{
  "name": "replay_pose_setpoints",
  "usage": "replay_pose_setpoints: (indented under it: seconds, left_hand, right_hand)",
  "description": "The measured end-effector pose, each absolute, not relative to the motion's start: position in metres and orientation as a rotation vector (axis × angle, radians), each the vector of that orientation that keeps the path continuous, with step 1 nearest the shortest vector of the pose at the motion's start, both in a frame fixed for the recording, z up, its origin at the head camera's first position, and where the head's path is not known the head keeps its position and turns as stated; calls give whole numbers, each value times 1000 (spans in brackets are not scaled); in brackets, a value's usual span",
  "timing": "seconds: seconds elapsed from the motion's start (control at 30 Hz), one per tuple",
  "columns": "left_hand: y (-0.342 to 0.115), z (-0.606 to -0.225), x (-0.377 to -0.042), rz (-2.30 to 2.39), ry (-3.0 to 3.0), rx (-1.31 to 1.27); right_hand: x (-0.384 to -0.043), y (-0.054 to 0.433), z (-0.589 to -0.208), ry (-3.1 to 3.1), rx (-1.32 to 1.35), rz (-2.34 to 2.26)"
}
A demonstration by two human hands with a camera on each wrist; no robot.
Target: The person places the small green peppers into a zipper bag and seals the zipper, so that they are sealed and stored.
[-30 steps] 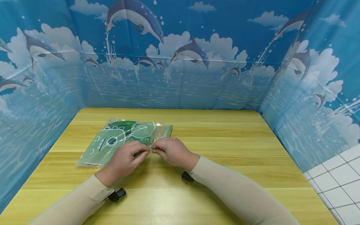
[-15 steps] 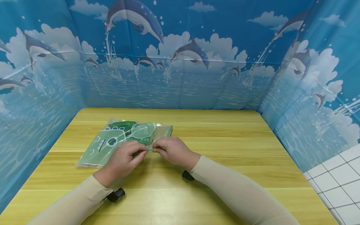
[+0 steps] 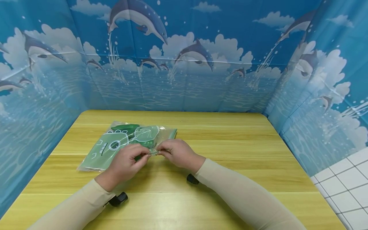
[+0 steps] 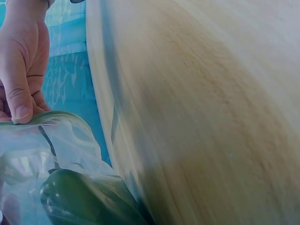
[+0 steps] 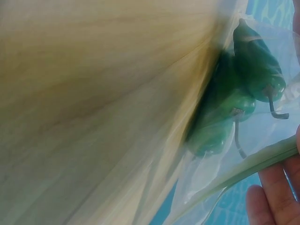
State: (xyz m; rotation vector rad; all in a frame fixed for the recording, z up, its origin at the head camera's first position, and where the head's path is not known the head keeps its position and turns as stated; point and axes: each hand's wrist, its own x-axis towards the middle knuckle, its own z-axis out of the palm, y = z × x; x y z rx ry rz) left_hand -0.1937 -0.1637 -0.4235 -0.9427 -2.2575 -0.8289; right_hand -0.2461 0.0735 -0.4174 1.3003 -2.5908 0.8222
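Note:
A clear zip bag (image 3: 99,153) printed with a pale green cartoon face lies flat on the left part of the table. Dark green peppers (image 5: 258,65) with stems show through its plastic, and one pepper (image 4: 75,194) appears large in the left wrist view. My left hand (image 3: 126,161) pinches the bag's green zip edge (image 4: 65,115) between thumb and fingers. Just beside it, my right hand (image 3: 179,154) pinches the same edge, fingertips almost meeting the left ones. In the right wrist view, fingers (image 5: 279,187) lie behind the green zip strip (image 5: 253,164).
The wooden table (image 3: 230,143) extends to the right and front of the bag. A blue dolphin-print curtain (image 3: 184,80) encloses it at the back and sides. White tiles (image 3: 345,188) show at the lower right. Black wrist devices (image 3: 118,199) hang under both sleeves.
Both hands keep pinching the zip edge. The left fingertips have slid slightly left and the gap between the hands has widened a little. The bag has barely moved.

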Motion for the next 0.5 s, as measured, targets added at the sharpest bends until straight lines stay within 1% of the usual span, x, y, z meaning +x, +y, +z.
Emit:
replay_pose_setpoints:
  seconds: [0.5]
  left_hand:
    - [-164, -423, -193, -836, -2251, -940]
  right_hand:
    - [-250, 74, -420, -2643, 1246, 825]
